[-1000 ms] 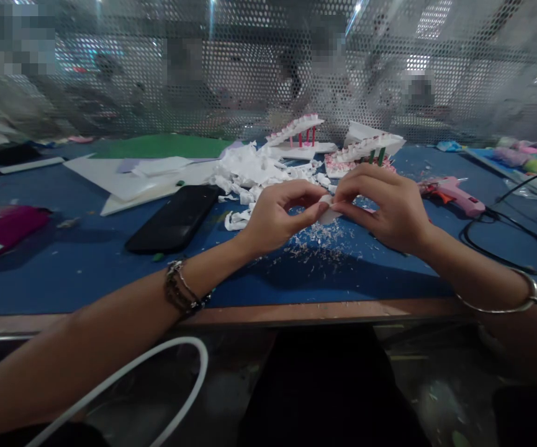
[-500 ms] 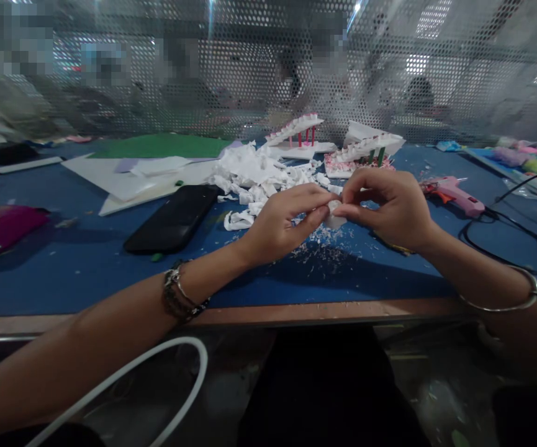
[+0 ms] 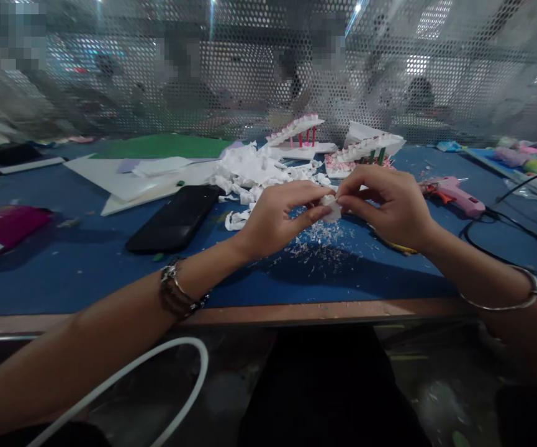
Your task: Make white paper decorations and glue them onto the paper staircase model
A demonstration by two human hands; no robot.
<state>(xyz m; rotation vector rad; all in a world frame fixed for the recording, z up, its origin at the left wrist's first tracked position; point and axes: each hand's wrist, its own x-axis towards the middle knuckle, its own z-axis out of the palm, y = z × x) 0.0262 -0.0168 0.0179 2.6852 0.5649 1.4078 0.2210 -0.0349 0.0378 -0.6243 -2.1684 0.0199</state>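
Note:
A small white piece (image 3: 331, 211), perhaps paper or foam, is pinched between both hands above the blue table (image 3: 249, 282). My left hand (image 3: 282, 217) grips its left side between thumb and fingers. On its right side, the thumb and forefinger of my right hand (image 3: 384, 202) close at its edge. Fine white shavings (image 3: 321, 245) are scattered below. A heap of torn white scraps (image 3: 252, 171) lies just beyond my left hand. Under my right hand, a yellow object (image 3: 401, 248) shows only in part.
A black phone (image 3: 175, 217) lies left of my hands, a pink glue gun (image 3: 457, 195) with its black cord to the right. Behind stand two white stepped models (image 3: 298, 130) on posts. A green sheet (image 3: 166, 146) and a magenta pouch (image 3: 21, 233) lie on the left.
My fingers have shifted slightly on the white piece, and more of it shows between them. My left hand has moved a little to the left.

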